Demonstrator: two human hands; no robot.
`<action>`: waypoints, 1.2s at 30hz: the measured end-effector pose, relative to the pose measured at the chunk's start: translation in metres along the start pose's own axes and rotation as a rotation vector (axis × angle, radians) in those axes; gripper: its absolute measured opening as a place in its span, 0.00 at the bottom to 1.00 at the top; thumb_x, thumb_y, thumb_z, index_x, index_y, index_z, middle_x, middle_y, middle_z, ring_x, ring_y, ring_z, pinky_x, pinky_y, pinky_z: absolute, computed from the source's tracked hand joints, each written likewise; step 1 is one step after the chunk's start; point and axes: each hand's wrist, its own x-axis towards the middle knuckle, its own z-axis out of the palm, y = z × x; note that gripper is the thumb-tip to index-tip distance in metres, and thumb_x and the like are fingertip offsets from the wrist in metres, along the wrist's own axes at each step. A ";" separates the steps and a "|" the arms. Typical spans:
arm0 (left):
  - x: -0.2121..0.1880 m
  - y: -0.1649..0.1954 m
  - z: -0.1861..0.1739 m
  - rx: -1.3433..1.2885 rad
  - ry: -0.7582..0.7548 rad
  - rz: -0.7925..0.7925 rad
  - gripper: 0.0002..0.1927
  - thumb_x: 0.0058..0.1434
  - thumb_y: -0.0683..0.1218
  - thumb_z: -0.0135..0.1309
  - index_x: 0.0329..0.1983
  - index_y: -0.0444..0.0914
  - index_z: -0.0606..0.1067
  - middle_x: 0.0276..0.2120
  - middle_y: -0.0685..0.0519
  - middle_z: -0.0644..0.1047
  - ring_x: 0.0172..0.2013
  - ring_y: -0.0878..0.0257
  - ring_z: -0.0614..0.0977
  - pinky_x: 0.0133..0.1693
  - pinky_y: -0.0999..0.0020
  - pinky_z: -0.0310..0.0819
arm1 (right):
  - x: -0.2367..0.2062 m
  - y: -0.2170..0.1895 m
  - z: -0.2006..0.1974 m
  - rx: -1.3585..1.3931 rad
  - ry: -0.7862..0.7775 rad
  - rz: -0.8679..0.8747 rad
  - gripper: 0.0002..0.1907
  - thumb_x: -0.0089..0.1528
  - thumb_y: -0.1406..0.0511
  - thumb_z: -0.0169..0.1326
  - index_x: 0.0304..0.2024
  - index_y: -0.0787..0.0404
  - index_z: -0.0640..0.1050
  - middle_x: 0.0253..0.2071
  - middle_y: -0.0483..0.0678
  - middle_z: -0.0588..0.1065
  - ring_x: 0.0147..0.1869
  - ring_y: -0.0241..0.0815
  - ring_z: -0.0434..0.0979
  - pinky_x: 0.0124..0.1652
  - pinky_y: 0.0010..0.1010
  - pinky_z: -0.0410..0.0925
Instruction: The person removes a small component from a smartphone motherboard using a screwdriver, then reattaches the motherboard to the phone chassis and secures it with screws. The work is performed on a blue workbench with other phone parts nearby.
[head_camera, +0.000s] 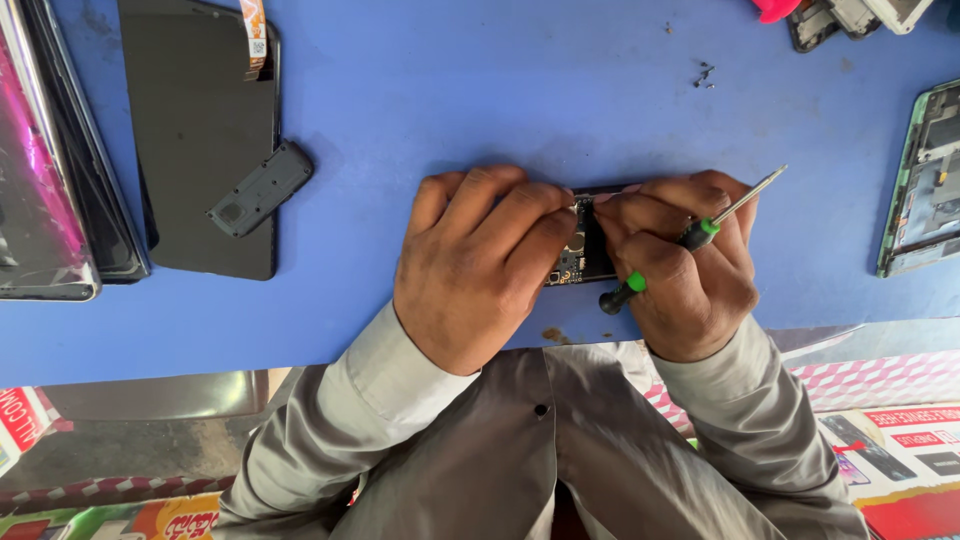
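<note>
Left hand (470, 265) clamped the small circuit board (577, 255) from 9 o'clock, right hand (680, 270) pinched it from 3 — screwdriver (690, 240) tucked in that fist, long axis toward 2. Farther off at 10 — dark phone panel (200, 140) on the blue mat (500, 90).

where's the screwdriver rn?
Head view, right of centre: the screwdriver lies tucked in the right hand, metal tip pointing up-right, while both hands pinch the small circuit board on the blue mat.
</note>
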 end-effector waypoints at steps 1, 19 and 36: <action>0.000 0.000 0.001 -0.007 0.006 -0.008 0.09 0.63 0.42 0.60 0.46 0.39 0.79 0.50 0.58 0.77 0.53 0.59 0.77 0.54 0.58 0.66 | 0.000 0.003 0.001 -0.001 -0.013 -0.015 0.22 0.54 0.83 0.67 0.33 0.61 0.66 0.39 0.50 0.78 0.45 0.50 0.77 0.45 0.44 0.66; 0.018 0.023 0.008 0.142 -0.032 0.053 0.07 0.62 0.43 0.60 0.43 0.40 0.78 0.45 0.54 0.74 0.50 0.58 0.76 0.55 0.57 0.66 | -0.017 0.025 -0.005 0.197 0.083 0.103 0.21 0.58 0.83 0.62 0.39 0.60 0.65 0.38 0.51 0.77 0.44 0.51 0.76 0.47 0.44 0.68; 0.032 0.054 0.015 0.308 -0.008 0.102 0.08 0.60 0.46 0.62 0.38 0.37 0.79 0.40 0.53 0.74 0.44 0.58 0.75 0.46 0.57 0.66 | -0.073 0.068 -0.018 0.522 0.749 0.247 0.10 0.70 0.78 0.50 0.49 0.63 0.66 0.37 0.59 0.76 0.37 0.46 0.78 0.39 0.30 0.72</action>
